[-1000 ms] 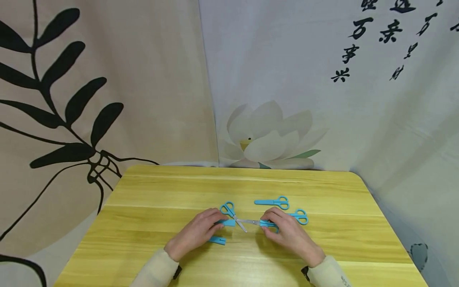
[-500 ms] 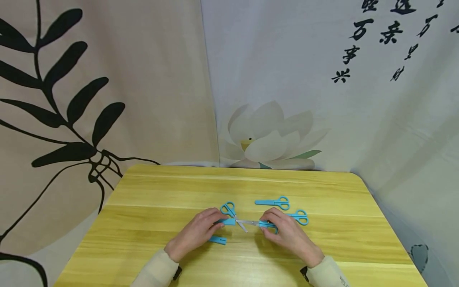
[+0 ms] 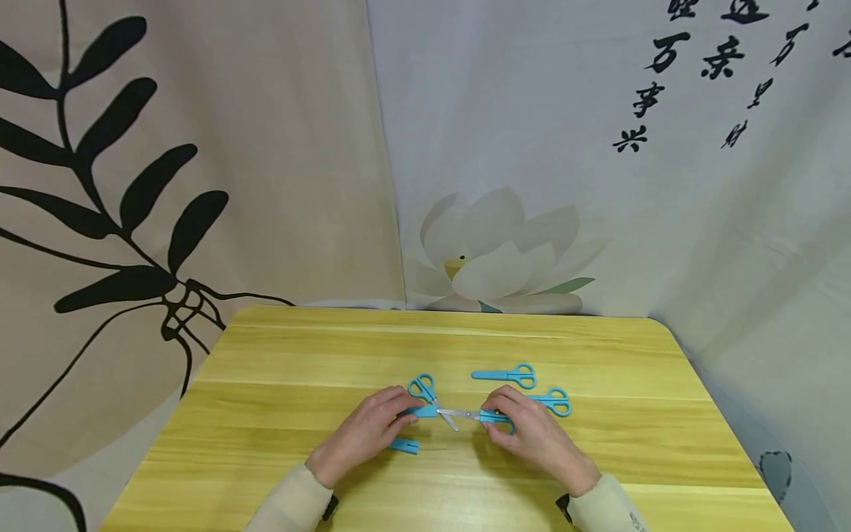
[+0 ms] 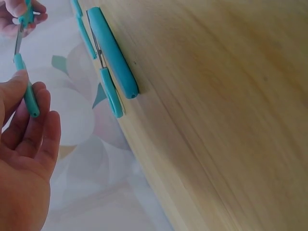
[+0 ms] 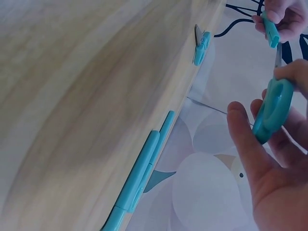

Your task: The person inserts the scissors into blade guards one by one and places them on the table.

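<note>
scissors [image 3: 488, 416] in right hand [image 3: 537, 437], sheath [image 3: 427, 411] in left hand [image 3: 364, 434], blade [image 3: 457, 412] between

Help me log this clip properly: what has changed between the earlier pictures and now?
Very little. In the head view, the scissors in the right hand have edged slightly left and the blue cover in the left hand slightly right, narrowing the gap between handle and cover. Nothing was newly gripped or let go. The three other scissors and the loose cover stayed put.
</note>
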The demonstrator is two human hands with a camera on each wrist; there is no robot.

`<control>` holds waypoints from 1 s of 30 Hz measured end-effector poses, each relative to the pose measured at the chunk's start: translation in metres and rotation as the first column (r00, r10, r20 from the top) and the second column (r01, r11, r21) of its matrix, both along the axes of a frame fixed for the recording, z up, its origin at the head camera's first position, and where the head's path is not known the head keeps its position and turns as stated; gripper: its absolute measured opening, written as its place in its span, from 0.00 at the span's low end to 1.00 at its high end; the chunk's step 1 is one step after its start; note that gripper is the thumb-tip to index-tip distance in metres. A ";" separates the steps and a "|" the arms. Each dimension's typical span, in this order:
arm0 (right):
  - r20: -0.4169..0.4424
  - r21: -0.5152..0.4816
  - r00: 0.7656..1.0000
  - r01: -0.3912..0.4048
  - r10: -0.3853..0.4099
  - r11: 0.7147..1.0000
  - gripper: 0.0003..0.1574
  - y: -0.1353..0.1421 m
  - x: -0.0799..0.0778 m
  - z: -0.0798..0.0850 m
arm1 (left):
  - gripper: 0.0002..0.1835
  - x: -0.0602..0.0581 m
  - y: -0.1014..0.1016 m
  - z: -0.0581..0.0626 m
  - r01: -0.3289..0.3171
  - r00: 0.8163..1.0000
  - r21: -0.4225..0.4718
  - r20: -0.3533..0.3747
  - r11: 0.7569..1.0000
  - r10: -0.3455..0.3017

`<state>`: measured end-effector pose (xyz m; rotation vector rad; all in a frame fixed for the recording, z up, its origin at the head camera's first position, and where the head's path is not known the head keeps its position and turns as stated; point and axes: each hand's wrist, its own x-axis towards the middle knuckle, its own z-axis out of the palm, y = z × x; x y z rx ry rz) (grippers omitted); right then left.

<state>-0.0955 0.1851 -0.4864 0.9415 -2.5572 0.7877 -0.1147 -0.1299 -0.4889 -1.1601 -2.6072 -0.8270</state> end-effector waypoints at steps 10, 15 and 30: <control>0.008 0.015 1.000 0.016 -0.016 1.000 0.13 -0.002 0.000 0.000 | 0.12 0.001 0.000 0.000 -0.011 1.000 0.005 -0.004 1.000 0.011; 0.007 0.013 1.000 0.009 -0.009 1.000 0.13 -0.003 0.000 0.001 | 0.12 0.000 0.002 0.001 -0.009 0.999 -0.012 -0.054 1.000 0.008; -0.092 0.039 0.996 0.014 -0.011 0.999 0.15 -0.009 -0.004 0.004 | 0.11 -0.001 0.006 0.003 -0.015 0.988 -0.051 -0.153 0.999 0.007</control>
